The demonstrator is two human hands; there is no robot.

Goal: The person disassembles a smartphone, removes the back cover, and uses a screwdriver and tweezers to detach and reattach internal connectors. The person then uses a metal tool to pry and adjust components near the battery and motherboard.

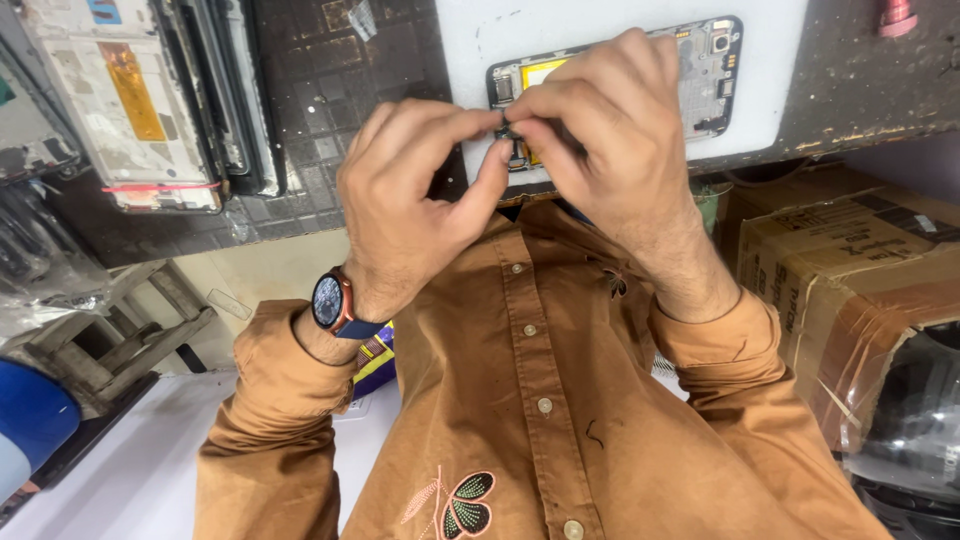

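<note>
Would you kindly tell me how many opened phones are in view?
2: one phone on the white mat behind both hands, another phone at upper left. More may be hidden in the stack beside it.

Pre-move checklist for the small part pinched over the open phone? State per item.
1. Small dark part pinched by fingers of both hands: ok.
2. Left hand and right hand both in view: ok.
3. Open phone lies flat on the white pad: ok.
4. Phone's lower half visible: not ok, hands cover it.
5. Part's orientation and connector side: cannot tell, too small.
6. Stack of phone frames apart from the hands: ok.
</note>
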